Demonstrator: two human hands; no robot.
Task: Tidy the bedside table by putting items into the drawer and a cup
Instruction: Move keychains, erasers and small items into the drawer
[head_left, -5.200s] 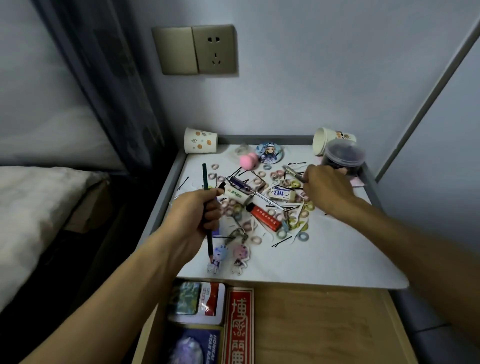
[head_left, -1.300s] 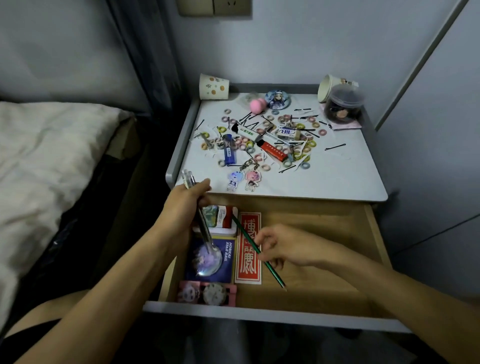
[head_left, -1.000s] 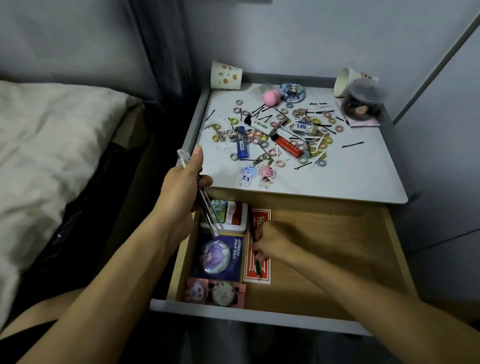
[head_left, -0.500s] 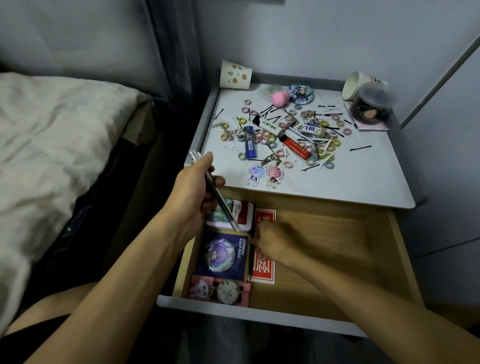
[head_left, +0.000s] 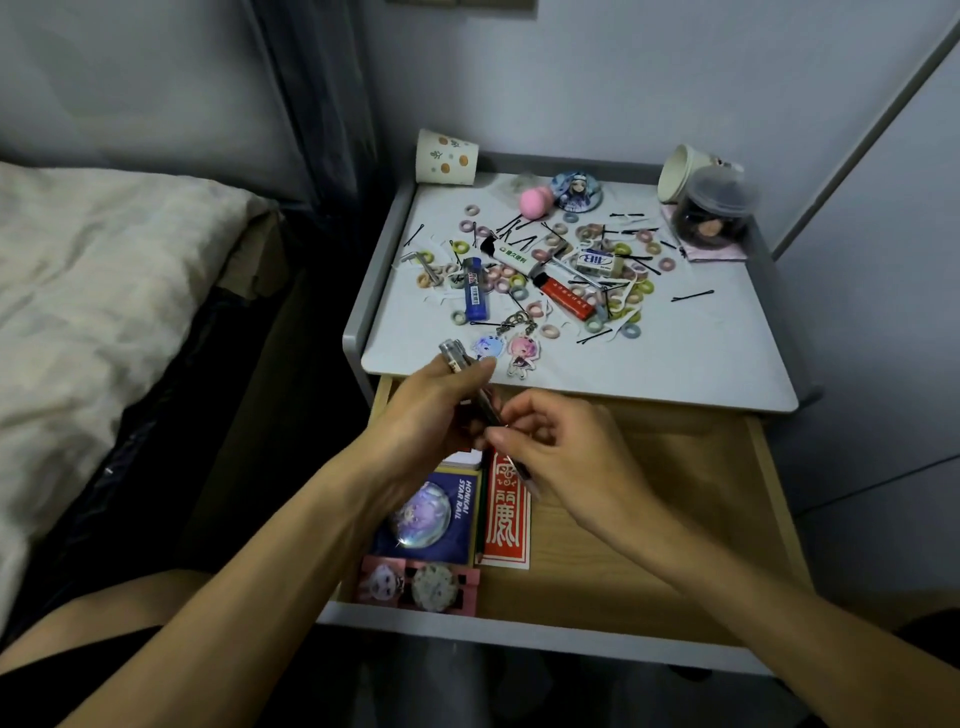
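Clutter (head_left: 540, 275) covers the grey bedside table (head_left: 701, 358) beside a bed (head_left: 104, 286).

Grey bench (head_left: 701, 364), top cluttered, as I see it from here.
I make out a paper cup (head_left: 447, 157) on its side at the back left corner, and a second cup (head_left: 678, 173) and clear jar (head_left: 714, 213) at the back right. Between them lie a pink ball (head_left: 536, 200) and a round badge (head_left: 575, 190). Mid-top lie a blue lighter (head_left: 475, 291), white lighter (head_left: 511, 256), red lighter (head_left: 566, 296), eraser (head_left: 597, 260), hair ties (head_left: 629, 330) and hairpins (head_left: 692, 296). Two charms (head_left: 521, 353) lie near the front edge.
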